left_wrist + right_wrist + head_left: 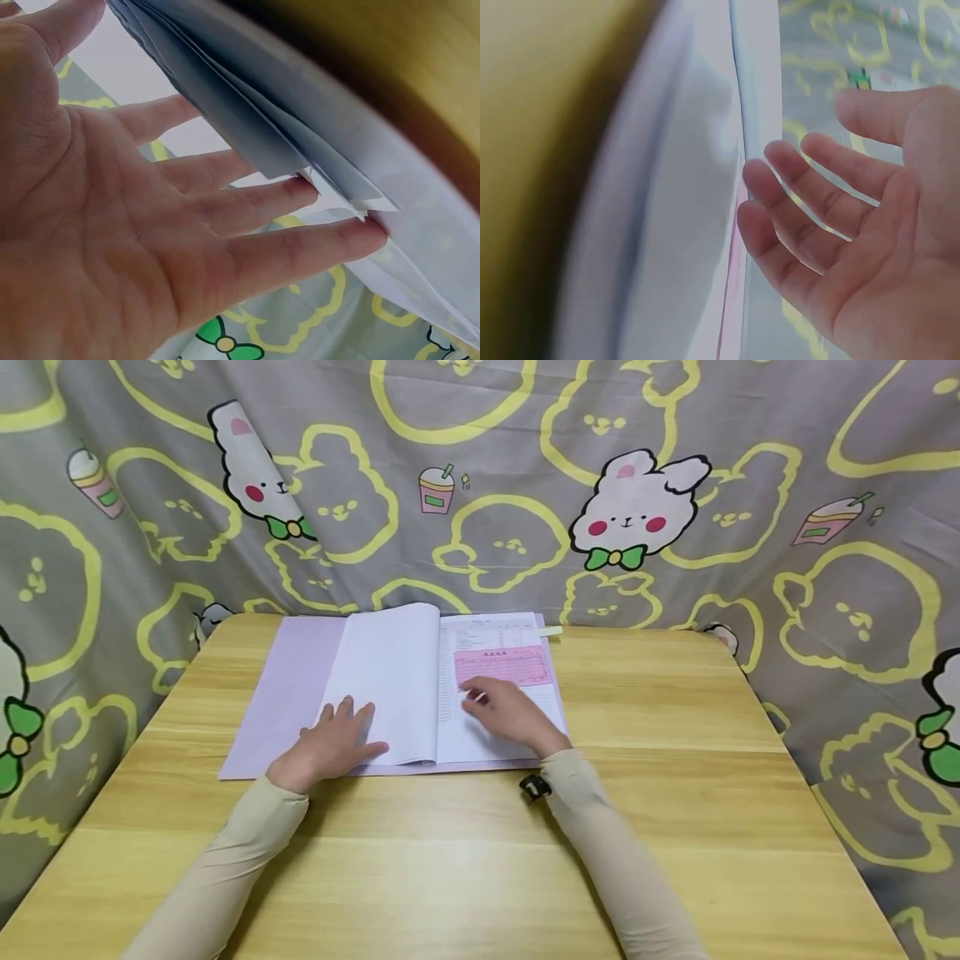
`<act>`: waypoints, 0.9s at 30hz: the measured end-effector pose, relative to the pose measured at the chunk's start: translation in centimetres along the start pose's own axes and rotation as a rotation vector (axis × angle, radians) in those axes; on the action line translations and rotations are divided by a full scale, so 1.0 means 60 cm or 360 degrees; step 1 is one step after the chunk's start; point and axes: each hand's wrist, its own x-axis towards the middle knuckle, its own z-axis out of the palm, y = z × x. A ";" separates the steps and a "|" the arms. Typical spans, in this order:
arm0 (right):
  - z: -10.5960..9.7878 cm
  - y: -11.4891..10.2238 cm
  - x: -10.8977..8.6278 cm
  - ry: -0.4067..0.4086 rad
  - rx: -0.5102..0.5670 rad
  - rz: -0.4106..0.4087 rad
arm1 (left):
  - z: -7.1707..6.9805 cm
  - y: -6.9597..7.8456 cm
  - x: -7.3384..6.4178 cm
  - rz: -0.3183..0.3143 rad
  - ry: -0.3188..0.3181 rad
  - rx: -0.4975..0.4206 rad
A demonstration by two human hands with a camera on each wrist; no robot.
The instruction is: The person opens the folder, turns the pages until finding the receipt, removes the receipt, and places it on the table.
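A folder with a pale purple cover (296,693) lies spread on the table, holding white sheets. My left hand (333,743) rests with spread fingers on the turned white pages (393,685); in the left wrist view its fingertips (367,236) are against the loose sheet edges (255,135). Over the right-hand page (517,747) is my right hand (506,710), fingers loosely bent and nothing held. Its fingertips overlap the lower edge of a pink printed slip (502,666) there. In the right wrist view the bent fingers (780,255) are close to the paper surface.
The folder lies near the far edge of a wooden table (450,852). A patterned grey curtain (510,468) hangs behind and along both sides. A pale tab (551,631) sticks out from the page's right edge. A black strap device (535,787) is on my right wrist.
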 end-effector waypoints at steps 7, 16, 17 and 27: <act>-0.078 0.064 -0.016 0.0288 0.0100 0.0288 | 0.002 0.005 0.001 -0.0010 -0.0015 -0.0003; -0.130 0.128 -0.016 0.0456 0.0010 0.0633 | 0.000 0.008 -0.002 -0.0011 0.0005 -0.0003; -0.132 0.132 -0.014 0.0445 -0.0012 0.0661 | 0.000 0.008 -0.002 -0.0010 0.0006 -0.0005; -0.132 0.151 0.012 0.0228 -0.0154 0.0828 | 0.003 0.007 0.000 -0.0015 0.0005 0.0011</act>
